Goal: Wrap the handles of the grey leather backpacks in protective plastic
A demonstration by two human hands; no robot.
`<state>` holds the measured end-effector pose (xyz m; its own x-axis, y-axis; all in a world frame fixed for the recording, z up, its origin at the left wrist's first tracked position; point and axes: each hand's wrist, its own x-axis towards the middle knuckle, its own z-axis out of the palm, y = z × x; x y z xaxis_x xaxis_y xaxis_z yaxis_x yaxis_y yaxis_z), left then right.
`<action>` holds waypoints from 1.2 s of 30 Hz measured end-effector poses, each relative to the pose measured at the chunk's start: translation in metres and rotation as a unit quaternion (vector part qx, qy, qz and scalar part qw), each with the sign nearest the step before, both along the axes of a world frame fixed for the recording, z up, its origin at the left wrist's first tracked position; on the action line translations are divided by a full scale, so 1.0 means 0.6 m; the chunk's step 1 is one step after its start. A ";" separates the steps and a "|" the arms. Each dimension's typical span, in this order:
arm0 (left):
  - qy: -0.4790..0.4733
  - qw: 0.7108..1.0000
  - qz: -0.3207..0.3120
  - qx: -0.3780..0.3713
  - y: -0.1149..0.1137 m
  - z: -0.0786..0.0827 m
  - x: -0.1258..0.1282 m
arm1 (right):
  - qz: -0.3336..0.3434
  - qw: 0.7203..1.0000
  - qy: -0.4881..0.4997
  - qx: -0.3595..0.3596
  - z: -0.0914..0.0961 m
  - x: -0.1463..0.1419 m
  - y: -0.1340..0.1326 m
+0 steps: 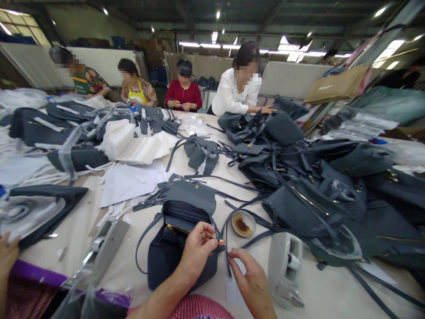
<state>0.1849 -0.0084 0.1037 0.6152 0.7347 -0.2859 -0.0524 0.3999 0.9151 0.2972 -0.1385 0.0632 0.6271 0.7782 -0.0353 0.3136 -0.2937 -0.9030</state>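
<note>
A dark blue-grey handbag stands upright before me with its top open and its flap folded back, away from me. My left hand is over the bag's right side, thumb and fingers pinched together. What lies between the fingertips is too small to make out. Beside them is a small red and gold-coloured piece at the bag's upper right edge. To the right, my right hand has thumb and forefinger closed on a thin dark strap. Beyond it sits a small dish with brown liquid.
Grey tape dispensers stand left and right. Dark bags pile up at right; white padding and paper sheets lie at left. Several people work across the table. Another person's hand is at the left edge.
</note>
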 end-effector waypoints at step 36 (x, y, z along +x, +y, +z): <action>-0.034 0.996 0.050 -0.068 -0.009 0.001 -0.007 | 0.016 0.998 -0.005 0.055 -0.007 -0.045 0.021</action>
